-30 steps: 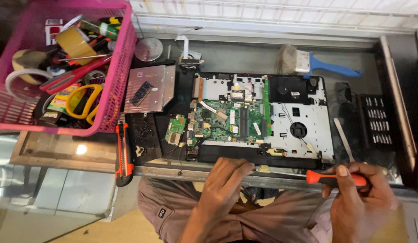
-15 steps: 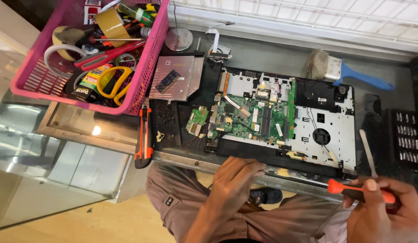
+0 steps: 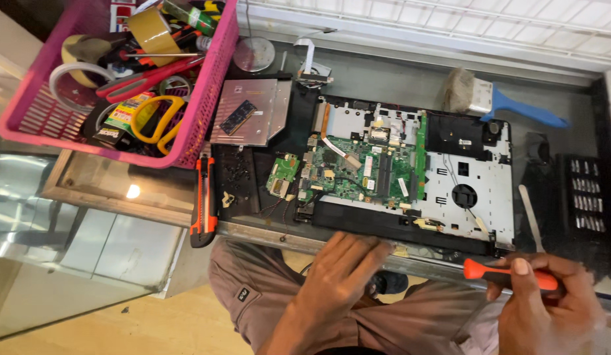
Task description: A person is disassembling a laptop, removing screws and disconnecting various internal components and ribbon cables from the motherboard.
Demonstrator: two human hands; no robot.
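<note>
Workbench [image 3: 384,79] edge: right hand [image 3: 549,309] clasps orange screwdriver [image 3: 509,275] below laptop [image 3: 411,171]

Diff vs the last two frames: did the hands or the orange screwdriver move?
Little changed. The right hand keeps its grip on the orange-handled screwdriver; the left hand stays at the near edge of the opened black laptop chassis. Only the camera view shifted, so everything slid right and down in frame. The pink plastic basket and blue-handled brush are unmoved.

Grey workbench [image 3: 384,79] with opened laptop [image 3: 411,177], brush [image 3: 496,102], pink basket [image 3: 207,112]
</note>
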